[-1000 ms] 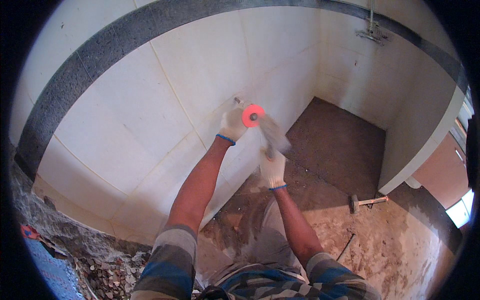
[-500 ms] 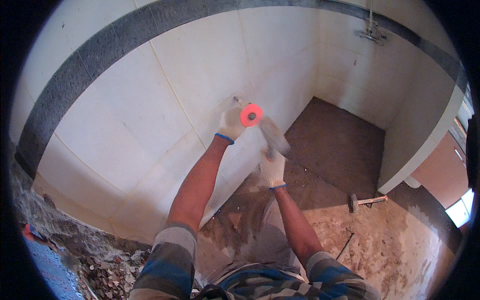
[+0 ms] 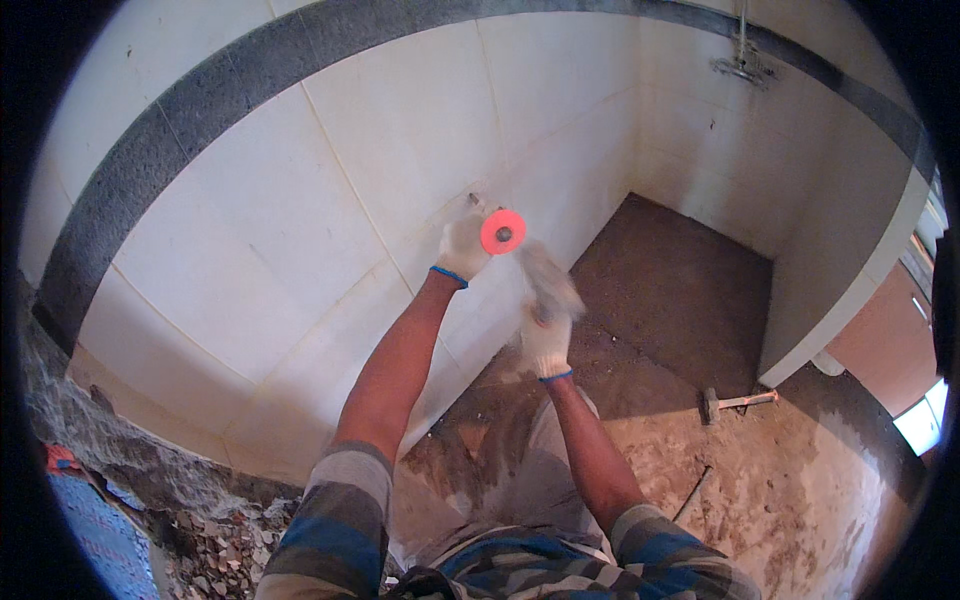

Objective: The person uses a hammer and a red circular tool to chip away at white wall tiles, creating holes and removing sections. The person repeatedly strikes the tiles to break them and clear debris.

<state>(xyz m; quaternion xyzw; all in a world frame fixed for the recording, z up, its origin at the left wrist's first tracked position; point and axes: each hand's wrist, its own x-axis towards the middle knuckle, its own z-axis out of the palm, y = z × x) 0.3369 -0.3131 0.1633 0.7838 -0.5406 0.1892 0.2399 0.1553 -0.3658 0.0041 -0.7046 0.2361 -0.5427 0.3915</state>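
My left hand (image 3: 461, 247), in a white knit glove with a blue cuff, is closed round a chisel with a round pink-red hand guard (image 3: 490, 226). The chisel's round grey butt faces me, and its far end is hidden behind the guard and glove. The hand is at the white tiled wall (image 3: 400, 150), beside a small damaged spot (image 3: 474, 200) in it. In a matching glove, my right hand (image 3: 545, 345) grips a hammer (image 3: 550, 280), whose grey head is smeared by motion just right of and below the guard.
A second hammer (image 3: 740, 402) with an orange-marked handle lies on the dirty floor at the right, and a dark rod (image 3: 692, 495) lies nearer me. Broken rubble (image 3: 225, 555) and a blue printed sack (image 3: 100, 530) are at lower left. A low partition (image 3: 835, 260) stands at right.
The hammer head has shifted slightly down and right from the chisel, blurred in both frames. My left hand and the chisel stay in place.
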